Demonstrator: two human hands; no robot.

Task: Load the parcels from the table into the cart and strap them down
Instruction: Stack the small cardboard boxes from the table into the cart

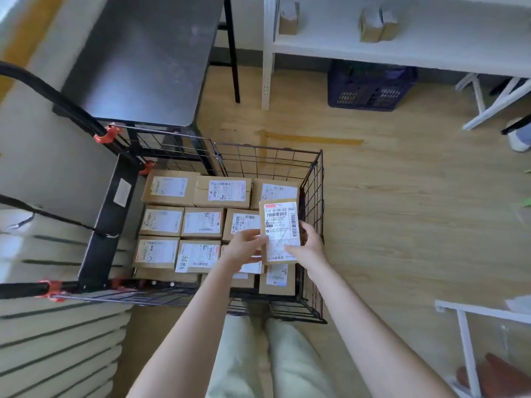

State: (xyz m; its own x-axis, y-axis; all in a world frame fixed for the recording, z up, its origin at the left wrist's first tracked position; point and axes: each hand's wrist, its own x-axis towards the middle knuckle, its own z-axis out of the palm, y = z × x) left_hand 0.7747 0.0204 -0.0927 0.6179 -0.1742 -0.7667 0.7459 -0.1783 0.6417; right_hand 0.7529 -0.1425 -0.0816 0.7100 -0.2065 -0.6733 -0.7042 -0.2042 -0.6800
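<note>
We are holding a flat brown cardboard parcel with a white printed shipping label in both hands, over the right side of the black wire-mesh cart. Our left hand is gripping its near left edge, fingers curled and pinching the cardboard. Our right hand is clasping the near right edge, thumb lying across the label and the other fingers wrapping behind. The parcel is sitting slightly tilted, just above the layer below; we cannot tell whether it is touching it.

Inside the cart, small brown cardboard boxes with white labels are lying flat in tidy rows, touching side by side and filling the floor from left to right. The cart's black handle with orange clips is running along the left.

Beyond the cart's far left corner, the dark grey metal worktop is standing on black legs. Far right, a white shelf is carrying a few small brown boxes, with a dark blue plastic crate on the wooden floor beneath it.
</note>
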